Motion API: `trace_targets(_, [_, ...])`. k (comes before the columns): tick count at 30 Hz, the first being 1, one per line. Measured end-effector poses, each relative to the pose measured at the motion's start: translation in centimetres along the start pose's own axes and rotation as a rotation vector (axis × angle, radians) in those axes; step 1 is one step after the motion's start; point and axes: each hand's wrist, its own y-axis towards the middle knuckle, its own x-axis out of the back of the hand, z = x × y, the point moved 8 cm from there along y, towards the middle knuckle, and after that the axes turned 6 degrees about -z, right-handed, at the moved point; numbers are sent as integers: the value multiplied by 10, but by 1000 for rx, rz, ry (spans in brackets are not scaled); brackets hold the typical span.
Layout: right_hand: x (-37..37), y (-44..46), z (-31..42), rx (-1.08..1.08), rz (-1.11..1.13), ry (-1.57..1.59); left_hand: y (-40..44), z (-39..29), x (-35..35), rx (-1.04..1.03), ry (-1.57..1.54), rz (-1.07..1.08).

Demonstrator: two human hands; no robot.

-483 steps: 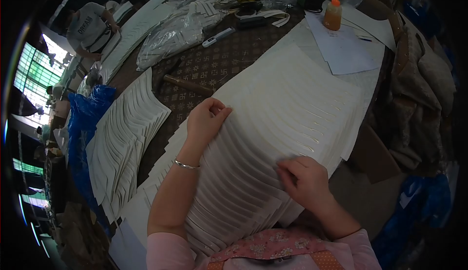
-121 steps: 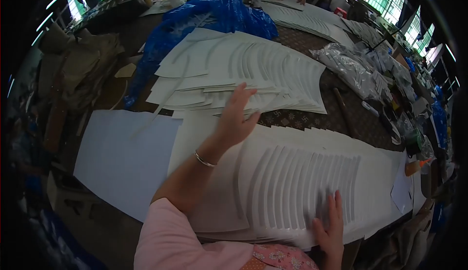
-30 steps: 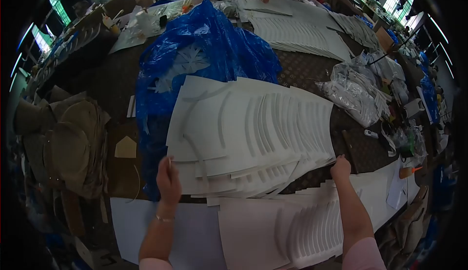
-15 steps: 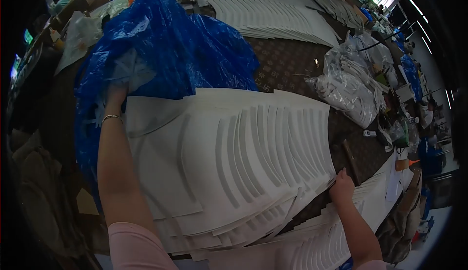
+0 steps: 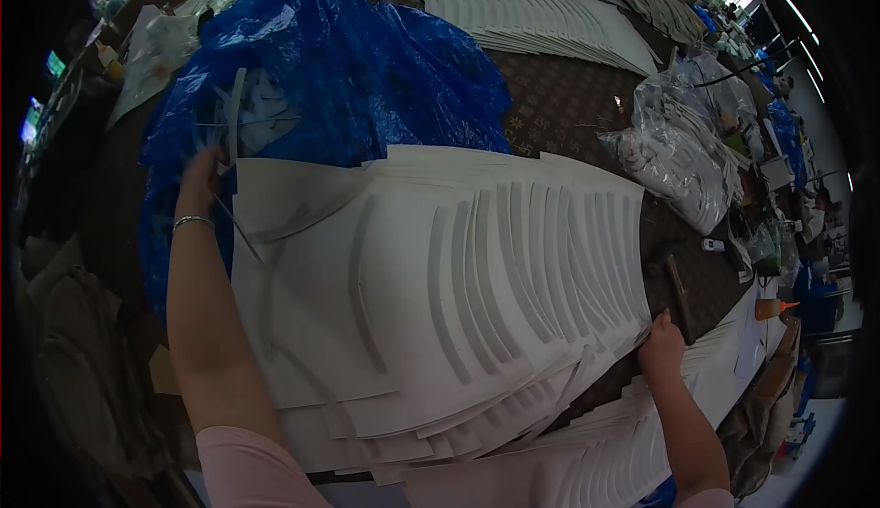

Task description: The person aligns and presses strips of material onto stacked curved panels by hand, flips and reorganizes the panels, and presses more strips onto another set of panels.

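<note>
White, grey-banded stack of sheets (image 5: 403, 260) lies mid-worktop (image 5: 559, 104), its far edge up against blue plastic (image 5: 357, 68). L hand (image 5: 202, 171), w/ a bracelet (image 5: 192, 221) on the wrist, is by the stack's far-left corner, nr pale strips (image 5: 270, 109) on the plastic; can't tell if it grips any. R hand (image 5: 662, 347) is pinched on the stack's R corner, nr a brown handle (image 5: 678, 288). Clear bag (image 5: 674, 164) is beyond.
</note>
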Motion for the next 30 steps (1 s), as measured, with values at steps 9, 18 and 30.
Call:
trace_targets(9, [-4, 5, 3, -58, 57, 24, -176, -115, 50, -185, -574, 2])
trace_targets(18, [6, 8, 1, -140, 231, 149, -316, -89, 63, -57, -785, 491])
trace_targets(30, [4, -16, 6, -124, 486, 256, -346, 46, -24, -326, 738, -155])
